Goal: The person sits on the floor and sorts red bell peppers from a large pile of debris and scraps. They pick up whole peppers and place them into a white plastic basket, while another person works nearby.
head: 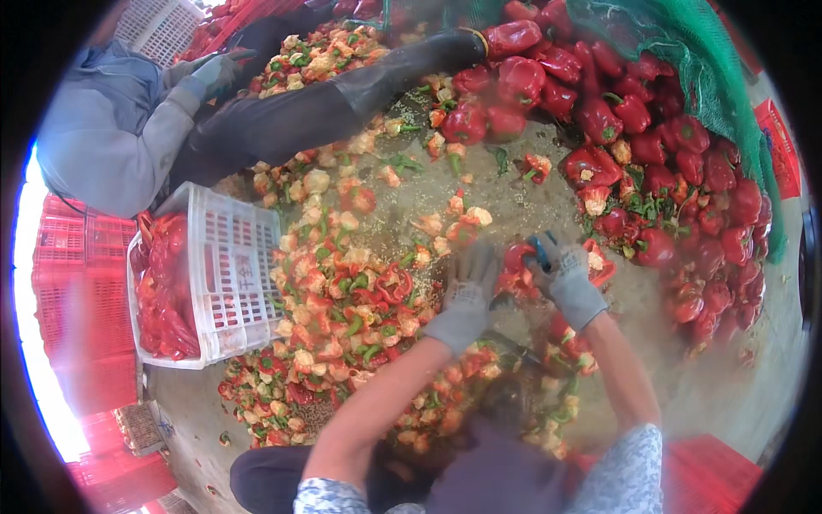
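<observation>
My left hand, in a grey glove, has its fingers stretched forward over the floor beside the heap of pepper cores; nothing shows in it. Just right of it, my right hand, gloved too, is closed round a small tool with a blue handle. The tool's blade is hidden. A red pepper piece lies between the two hands, close to the right fingertips. Another cut red pepper with pale seeds is just beyond the right hand. Whole red bell peppers are piled at the right.
A white plastic crate of red pepper pieces lies tipped at the left. A co-worker's leg in a black boot reaches across the top. Green netting borders the pepper pile. Red crates stand at the far left.
</observation>
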Demonstrator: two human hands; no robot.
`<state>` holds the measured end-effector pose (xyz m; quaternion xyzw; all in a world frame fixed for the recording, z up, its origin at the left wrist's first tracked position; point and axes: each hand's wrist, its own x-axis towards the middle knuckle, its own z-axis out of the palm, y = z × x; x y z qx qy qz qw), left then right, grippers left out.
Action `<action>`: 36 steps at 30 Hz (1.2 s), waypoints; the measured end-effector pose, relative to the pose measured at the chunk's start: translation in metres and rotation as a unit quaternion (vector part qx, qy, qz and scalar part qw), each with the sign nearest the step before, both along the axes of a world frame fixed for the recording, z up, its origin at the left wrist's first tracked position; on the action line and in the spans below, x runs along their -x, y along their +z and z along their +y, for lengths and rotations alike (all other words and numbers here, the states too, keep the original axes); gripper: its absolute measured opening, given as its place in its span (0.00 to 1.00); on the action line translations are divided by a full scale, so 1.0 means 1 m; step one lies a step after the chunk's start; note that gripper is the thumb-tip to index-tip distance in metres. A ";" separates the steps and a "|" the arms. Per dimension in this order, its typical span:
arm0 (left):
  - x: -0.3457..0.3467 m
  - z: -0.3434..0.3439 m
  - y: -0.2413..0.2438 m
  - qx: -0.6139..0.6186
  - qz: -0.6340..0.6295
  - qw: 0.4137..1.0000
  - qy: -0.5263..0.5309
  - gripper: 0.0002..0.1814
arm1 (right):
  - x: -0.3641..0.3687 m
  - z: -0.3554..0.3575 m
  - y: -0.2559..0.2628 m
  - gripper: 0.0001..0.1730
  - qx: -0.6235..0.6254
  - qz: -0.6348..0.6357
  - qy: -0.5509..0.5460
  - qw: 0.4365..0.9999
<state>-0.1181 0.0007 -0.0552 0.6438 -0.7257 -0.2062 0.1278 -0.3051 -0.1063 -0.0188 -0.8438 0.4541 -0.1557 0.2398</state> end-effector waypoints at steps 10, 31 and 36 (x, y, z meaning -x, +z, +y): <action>-0.009 -0.009 0.002 -0.072 0.669 0.712 0.202 0.31 | -0.019 -0.021 0.049 0.14 -0.111 -0.166 0.095 0.975; 0.001 0.033 0.020 0.061 0.696 0.648 0.303 0.20 | -0.085 0.042 0.016 0.37 -0.069 0.209 0.144 0.965; -0.007 0.039 0.010 -0.028 0.785 0.518 0.339 0.22 | -0.080 0.061 -0.024 0.20 -0.262 -0.221 -0.068 0.937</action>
